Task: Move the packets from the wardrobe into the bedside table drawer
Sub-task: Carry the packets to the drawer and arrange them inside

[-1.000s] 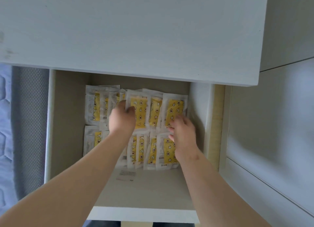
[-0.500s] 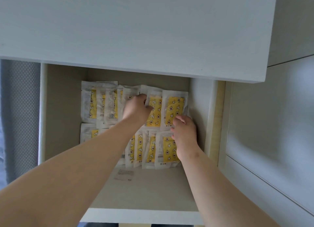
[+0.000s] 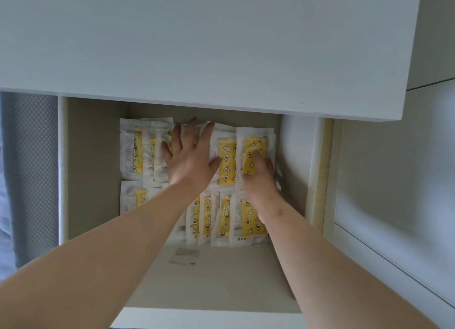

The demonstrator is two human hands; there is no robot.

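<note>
While my left hand (image 3: 190,156) lies flat, fingers spread, on the back row of packets (image 3: 227,163), my right hand (image 3: 259,178) sits on the rightmost packet (image 3: 254,144) of that row. Its fingers are bent onto the packet, but I cannot tell whether they pinch or only press. The packets lie in the open drawer (image 3: 96,156) below the bedside table top (image 3: 197,45), in two overlapping rows, long axes running away from me. I judge my right hand nearer for squaring that end.
</note>
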